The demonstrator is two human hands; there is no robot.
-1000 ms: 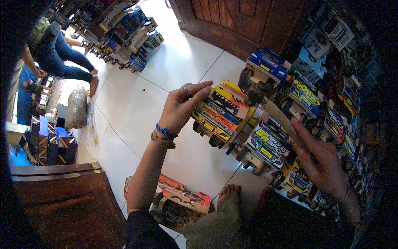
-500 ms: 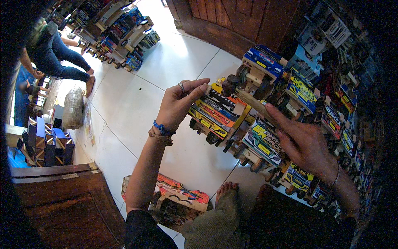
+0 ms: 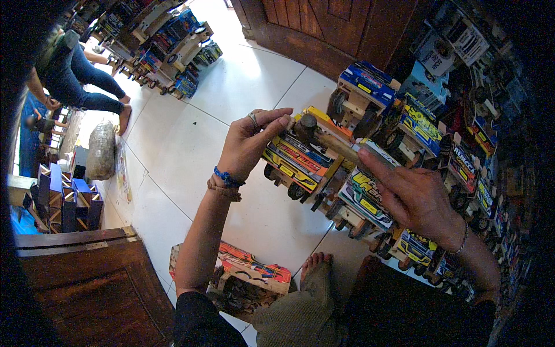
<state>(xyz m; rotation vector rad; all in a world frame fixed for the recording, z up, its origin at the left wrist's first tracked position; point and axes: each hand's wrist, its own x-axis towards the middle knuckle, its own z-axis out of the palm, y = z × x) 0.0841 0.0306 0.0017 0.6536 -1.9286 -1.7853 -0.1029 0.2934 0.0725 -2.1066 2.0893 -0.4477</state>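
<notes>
My right hand (image 3: 425, 199) grips a hammer (image 3: 335, 143) by its wooden handle, index finger stretched along it. The dark hammer head is over a yellow and orange toy truck (image 3: 298, 159), close to my left fingertips. With thumb and fingers pinched together, my left hand (image 3: 245, 141) is at the far left corner of that truck. Anything between those fingertips is too small to make out. Below my right hand stands another toy truck (image 3: 367, 196), white and green, partly covered by the hand.
Rows of wooden toy trucks (image 3: 419, 124) fill the right side. A red toy truck body holding dark scraps (image 3: 251, 292) lies by my foot. Wooden doors (image 3: 324, 29) stand at the back and lower left. Another person's legs (image 3: 87, 75) and more stacked trucks (image 3: 173, 52) are far left.
My right hand has shifted slightly left, carrying the hammer head toward my left fingertips. My left hand has barely moved.
</notes>
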